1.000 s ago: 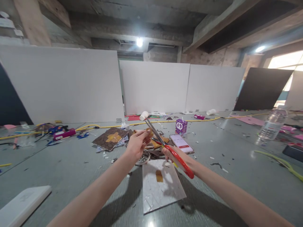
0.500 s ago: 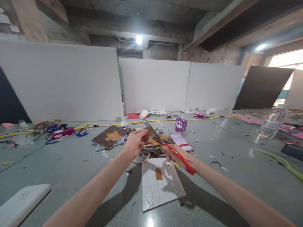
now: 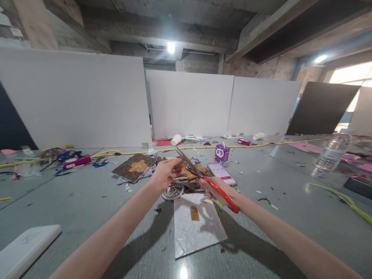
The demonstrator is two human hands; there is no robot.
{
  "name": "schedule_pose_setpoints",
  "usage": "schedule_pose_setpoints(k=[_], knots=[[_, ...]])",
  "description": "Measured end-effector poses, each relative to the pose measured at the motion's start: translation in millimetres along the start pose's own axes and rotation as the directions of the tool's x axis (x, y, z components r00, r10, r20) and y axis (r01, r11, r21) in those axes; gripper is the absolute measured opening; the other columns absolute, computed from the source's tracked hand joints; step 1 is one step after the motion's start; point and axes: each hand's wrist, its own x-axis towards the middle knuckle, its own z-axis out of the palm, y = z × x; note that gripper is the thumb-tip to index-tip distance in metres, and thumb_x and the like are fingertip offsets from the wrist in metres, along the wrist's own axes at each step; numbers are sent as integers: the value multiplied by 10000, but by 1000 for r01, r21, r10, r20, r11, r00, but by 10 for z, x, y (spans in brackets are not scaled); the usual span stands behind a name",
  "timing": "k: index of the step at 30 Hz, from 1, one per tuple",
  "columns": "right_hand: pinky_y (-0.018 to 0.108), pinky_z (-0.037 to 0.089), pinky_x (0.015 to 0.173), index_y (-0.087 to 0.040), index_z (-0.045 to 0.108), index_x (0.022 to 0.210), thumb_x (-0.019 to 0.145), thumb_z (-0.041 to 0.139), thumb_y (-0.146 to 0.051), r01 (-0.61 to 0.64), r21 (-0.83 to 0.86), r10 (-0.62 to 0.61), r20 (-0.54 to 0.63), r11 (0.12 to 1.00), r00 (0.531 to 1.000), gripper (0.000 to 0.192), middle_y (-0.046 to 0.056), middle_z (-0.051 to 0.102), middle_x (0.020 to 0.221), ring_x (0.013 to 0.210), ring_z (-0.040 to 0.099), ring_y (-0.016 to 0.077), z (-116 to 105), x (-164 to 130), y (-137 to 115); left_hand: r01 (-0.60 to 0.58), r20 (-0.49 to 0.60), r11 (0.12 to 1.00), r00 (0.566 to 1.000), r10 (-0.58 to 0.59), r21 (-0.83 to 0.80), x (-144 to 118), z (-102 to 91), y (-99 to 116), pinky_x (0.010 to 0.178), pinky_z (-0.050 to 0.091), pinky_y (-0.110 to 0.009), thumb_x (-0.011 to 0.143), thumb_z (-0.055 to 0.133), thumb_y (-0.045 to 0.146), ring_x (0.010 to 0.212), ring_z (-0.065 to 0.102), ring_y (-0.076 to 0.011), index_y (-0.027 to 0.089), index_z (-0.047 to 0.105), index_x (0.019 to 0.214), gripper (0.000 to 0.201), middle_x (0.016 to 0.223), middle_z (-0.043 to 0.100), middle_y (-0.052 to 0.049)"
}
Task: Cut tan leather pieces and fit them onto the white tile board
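Note:
My right hand (image 3: 213, 188) grips red-handled scissors (image 3: 221, 192); their blades point up and left toward my left hand. My left hand (image 3: 166, 172) pinches a small tan scrap (image 3: 182, 161) right at the blades. Both hands hover above a white marbled sheet (image 3: 197, 228) that carries a small tan patch (image 3: 194, 213). A roll of tape (image 3: 173, 191) lies just under my left hand, beside a pile of brown and yellow cuttings (image 3: 192, 174).
A phone (image 3: 222, 173) and a purple carton (image 3: 222, 153) sit beyond my right hand. A brown patterned sheet (image 3: 134, 167) lies to the left, a water bottle (image 3: 331, 152) far right, a white tablet-like slab (image 3: 26, 248) near left. A yellow cable (image 3: 203, 147) crosses the grey floor.
Both hands have sunk slightly and the scissor blades have lowered a little against the scrap. The view has shifted a touch.

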Motion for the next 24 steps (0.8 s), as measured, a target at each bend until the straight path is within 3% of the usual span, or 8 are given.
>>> schedule_pose_setpoints(k=[8, 24], knots=[[219, 283, 423, -173, 363, 476, 692, 217, -687, -15, -39, 15, 13, 999, 1000, 576, -9, 405, 419, 397, 383, 87, -77, -53, -111, -21, 35, 1000, 999, 20, 20, 2, -16, 33, 509, 405, -184, 536, 664, 107, 524, 519, -74, 93, 610, 605, 89, 585, 586, -11], [233, 281, 425, -170, 391, 548, 692, 192, -687, -17, -108, 16, -8, 994, 1000, 573, -16, 382, 424, 409, 364, 94, -112, -49, -104, -33, -31, 992, 999, 37, 121, 23, -47, 104, 440, 304, -186, 452, 702, 141, 466, 474, -61, 121, 624, 593, 162, 548, 585, 17]])
